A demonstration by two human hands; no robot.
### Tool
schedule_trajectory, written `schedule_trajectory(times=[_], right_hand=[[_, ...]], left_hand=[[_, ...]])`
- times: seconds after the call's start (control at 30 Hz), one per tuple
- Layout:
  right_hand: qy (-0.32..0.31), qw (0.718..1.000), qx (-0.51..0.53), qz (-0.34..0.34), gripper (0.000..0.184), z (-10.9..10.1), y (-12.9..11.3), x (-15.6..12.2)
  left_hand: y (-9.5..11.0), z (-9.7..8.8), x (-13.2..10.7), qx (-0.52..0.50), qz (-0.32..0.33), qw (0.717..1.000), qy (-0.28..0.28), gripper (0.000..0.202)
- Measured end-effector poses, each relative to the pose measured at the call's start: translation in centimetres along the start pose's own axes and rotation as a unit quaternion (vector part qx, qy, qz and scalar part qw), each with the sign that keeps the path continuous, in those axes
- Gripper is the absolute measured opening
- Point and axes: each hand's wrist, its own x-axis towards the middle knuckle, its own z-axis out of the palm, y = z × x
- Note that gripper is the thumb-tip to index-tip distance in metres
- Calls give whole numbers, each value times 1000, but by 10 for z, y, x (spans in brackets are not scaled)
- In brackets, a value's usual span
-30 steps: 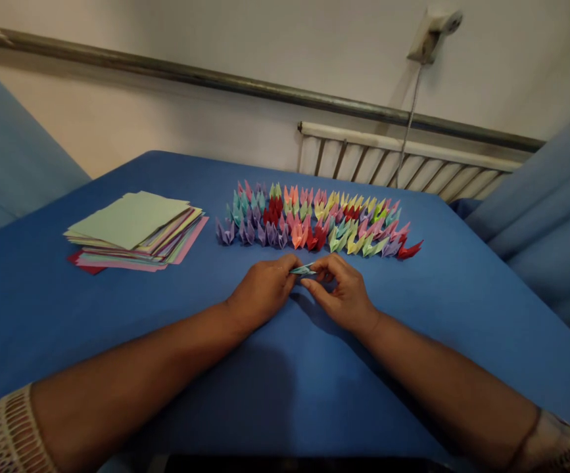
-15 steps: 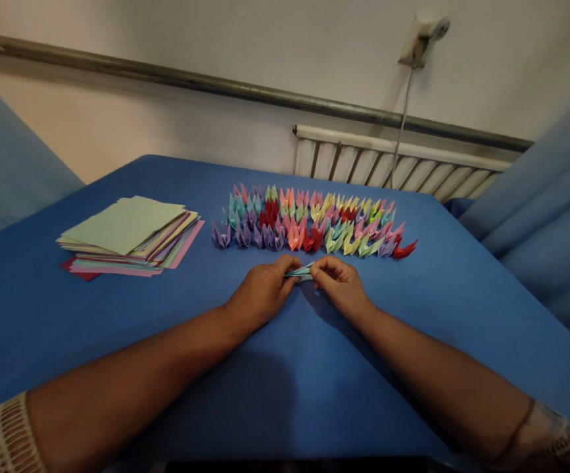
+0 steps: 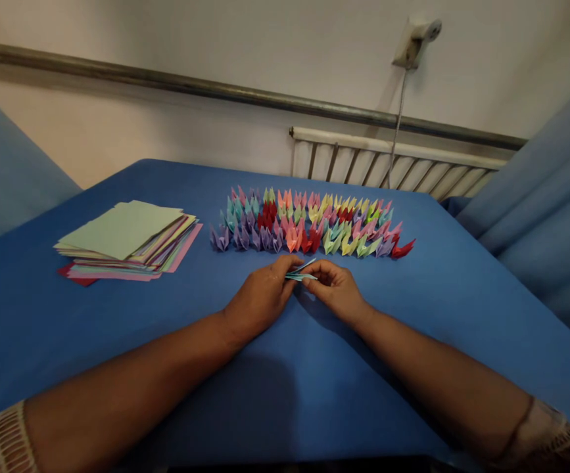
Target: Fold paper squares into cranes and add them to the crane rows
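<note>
Blue table (image 3: pixel 117 341) fills the view, white wall and metal rail (image 3: pixel 215 89) at far edge. Far centre: rows of folded paper cranes (image 3: pixel 309 223), many colours, standing close together. Far left: stack of coloured paper sheets (image 3: pixel 127 240), pale green on top. Near centre, just in front of the cranes: left hand (image 3: pixel 260 299) and right hand (image 3: pixel 336 289) meet, fingers narrow, both pinching a small folded light-blue paper piece (image 3: pixel 300 272) between them, held just above the table.
</note>
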Motion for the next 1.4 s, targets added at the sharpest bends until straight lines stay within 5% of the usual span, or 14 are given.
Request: schedule_trajectory(times=[0.77, 1.4], right_hand=[[41, 991, 101, 74, 10, 0, -10, 1], [35, 993, 94, 64, 14, -3, -6, 2]], left_hand=[[-3, 1, 0, 19, 56, 998, 33, 21], [-4, -5, 5, -82, -17, 996, 43, 12]])
